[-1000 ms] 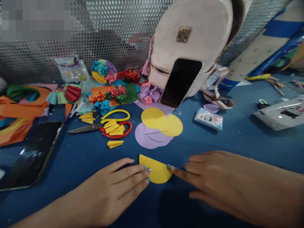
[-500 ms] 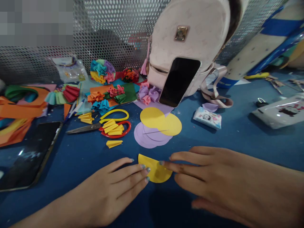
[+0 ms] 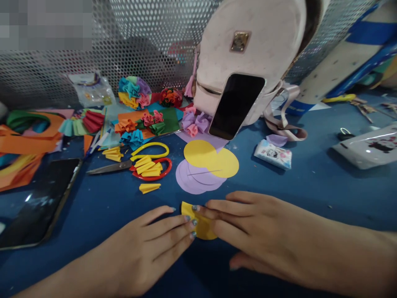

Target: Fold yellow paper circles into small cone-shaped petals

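Observation:
A yellow paper circle folded in half point(image 3: 205, 230) lies on the blue table, its fold toward the far side. From the left, my left hand point(image 3: 151, 244) rests its stretched fingertips on the paper's left part. My right hand point(image 3: 260, 231) lies across the right part, fingers extended, one fingertip near the upper fold. Both hands are open and flat, and together they cover much of the paper. Just beyond it are two flat yellow paper circles point(image 3: 200, 153) and several overlapping purple paper circles point(image 3: 189, 182), with a thin needle-like pin point(image 3: 203, 172) on top.
Scissors point(image 3: 108, 167) with yellow and red handles lie left, small folded yellow pieces point(image 3: 149, 167) on them. A phone point(image 3: 40, 203) is at far left; another phone point(image 3: 237, 105) leans on a pale backpack point(image 3: 248, 54). A tissue pack point(image 3: 273, 154) sits right, colourful paper flowers point(image 3: 135, 93) behind.
My right hand has slid left along the folded yellow paper, covering more of it. My left hand has stayed in place.

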Action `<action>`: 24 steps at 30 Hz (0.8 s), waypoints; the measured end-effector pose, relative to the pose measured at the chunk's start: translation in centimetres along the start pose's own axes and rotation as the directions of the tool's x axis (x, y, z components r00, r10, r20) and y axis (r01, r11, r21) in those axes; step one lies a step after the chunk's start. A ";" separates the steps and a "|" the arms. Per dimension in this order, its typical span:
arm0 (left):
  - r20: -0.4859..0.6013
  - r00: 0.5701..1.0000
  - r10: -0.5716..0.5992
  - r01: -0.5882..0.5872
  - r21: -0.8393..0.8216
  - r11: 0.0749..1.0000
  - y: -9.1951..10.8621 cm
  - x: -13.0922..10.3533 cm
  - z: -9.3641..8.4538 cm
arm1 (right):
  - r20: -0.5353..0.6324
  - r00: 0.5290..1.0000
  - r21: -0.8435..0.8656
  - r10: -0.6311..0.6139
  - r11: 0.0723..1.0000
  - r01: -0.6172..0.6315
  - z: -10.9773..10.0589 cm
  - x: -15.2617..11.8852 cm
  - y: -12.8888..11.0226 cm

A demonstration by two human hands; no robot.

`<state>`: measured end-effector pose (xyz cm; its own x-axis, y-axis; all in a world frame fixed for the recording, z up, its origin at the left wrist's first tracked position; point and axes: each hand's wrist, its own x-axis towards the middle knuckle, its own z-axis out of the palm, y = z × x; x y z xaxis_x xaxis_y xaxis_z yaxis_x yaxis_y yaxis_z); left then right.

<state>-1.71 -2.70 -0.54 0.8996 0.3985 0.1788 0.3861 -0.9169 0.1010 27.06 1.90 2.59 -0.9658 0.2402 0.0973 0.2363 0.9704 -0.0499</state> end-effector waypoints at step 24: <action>-0.155 0.981 -0.114 0.059 -0.324 0.944 -1.1 0.5 -0.9 | -0.041 0.998 0.081 -0.040 0.996 0.043 2.4 1.8 2.3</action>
<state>-1.82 -1.48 0.28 0.8069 0.4993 0.3156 0.3515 -0.8353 0.4227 25.61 4.52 0.28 -0.9693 0.2020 0.1403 0.1849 0.9747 -0.1258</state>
